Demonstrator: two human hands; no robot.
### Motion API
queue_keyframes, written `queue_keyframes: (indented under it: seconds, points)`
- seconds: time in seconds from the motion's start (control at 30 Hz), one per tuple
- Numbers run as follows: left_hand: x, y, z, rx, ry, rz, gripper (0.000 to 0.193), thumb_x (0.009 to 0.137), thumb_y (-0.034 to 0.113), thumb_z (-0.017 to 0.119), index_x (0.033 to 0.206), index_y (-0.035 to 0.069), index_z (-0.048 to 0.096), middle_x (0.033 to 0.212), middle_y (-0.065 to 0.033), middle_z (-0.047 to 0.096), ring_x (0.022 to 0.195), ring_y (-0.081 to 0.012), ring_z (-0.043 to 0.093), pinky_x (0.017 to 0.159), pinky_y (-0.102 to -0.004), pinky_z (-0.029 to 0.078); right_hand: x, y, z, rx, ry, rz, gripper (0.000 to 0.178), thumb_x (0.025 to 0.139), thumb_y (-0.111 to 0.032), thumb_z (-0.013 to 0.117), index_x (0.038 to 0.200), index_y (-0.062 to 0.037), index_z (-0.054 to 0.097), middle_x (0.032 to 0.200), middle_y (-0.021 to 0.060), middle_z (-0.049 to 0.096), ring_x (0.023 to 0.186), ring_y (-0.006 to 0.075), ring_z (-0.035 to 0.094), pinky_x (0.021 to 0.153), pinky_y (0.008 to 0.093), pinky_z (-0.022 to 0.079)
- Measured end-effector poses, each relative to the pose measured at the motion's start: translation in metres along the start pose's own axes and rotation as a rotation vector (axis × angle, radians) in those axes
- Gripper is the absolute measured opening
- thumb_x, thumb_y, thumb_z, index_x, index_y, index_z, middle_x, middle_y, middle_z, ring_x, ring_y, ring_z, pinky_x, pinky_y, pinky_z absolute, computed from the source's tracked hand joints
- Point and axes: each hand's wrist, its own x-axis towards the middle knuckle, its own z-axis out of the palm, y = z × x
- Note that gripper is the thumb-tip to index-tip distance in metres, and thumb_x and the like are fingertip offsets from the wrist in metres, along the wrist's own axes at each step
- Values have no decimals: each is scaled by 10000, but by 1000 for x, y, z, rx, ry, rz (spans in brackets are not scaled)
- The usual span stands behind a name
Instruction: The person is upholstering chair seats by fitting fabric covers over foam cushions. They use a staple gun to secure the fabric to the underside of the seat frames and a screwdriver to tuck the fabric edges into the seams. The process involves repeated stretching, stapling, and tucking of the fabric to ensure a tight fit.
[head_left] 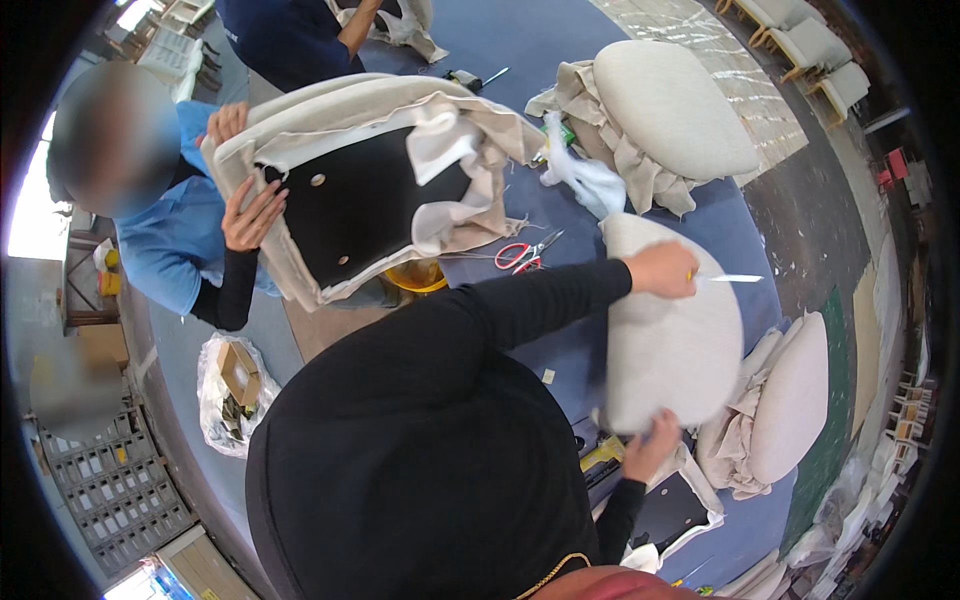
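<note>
A pale beige, rounded upholstered cushion stands in front of me at the blue table. Across its upper part lies my left hand, closed round a thin tool with a yellow bit at the grip; its long pale blade points right, and its exact kind is unclear. At the cushion's lower edge, my right hand grips the rim with bent fingers. Red-handled scissors rest to the left of the cushion. Some white wadding lies just beyond it.
At left, a co-worker in blue holds a large upholstered piece with a black underside. Covered cushions with loose fabric lie far and right. A black-bottomed piece sits below my right hand. Another person works at the far side.
</note>
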Motion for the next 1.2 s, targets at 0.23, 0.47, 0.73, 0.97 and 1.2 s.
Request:
queue_keyframes:
  seconds: [0.23,0.47,0.73,0.97,1.2]
  points:
    - [-51,-102,205,-83,-195,-209,425,846,229,735,1223,36,706,1163,-252,712,1080,-430,698,941,-491,565,81,-62,43,363,-97,77,259,856,100,600,1026,-19,755,1066,152,781,1030,324,756,978,441,556]
    - [-195,-120,70,-54,-34,-15,525,888,335,748,1326,60,655,1225,-213,701,1084,-420,693,951,-487,553,252,-199,40,441,-114,-338,179,920,6,710,1092,-15,756,1036,141,782,952,271,764,892,366,576]
    - [-438,-164,-68,-256,87,-608,441,919,392,746,1206,59,722,1038,-152,773,957,-350,744,841,-448,580,342,-472,116,446,-380,-1021,240,916,-181,780,1128,-70,767,1093,118,784,985,316,753,863,400,581]
    - [-608,-128,-56,-437,464,-1103,382,972,351,764,1220,62,732,1054,-108,795,981,-238,765,882,-370,588,353,-661,175,624,-529,-1190,276,955,-289,755,1091,-52,788,1024,150,794,941,307,771,821,382,594]
    - [-640,-108,-64,-493,640,-1248,398,984,365,738,1256,74,728,1100,-92,794,1006,-222,754,920,-364,584,373,-808,270,384,-783,-1470,448,910,-281,810,1283,-48,724,1202,157,771,1088,287,747,945,391,577]
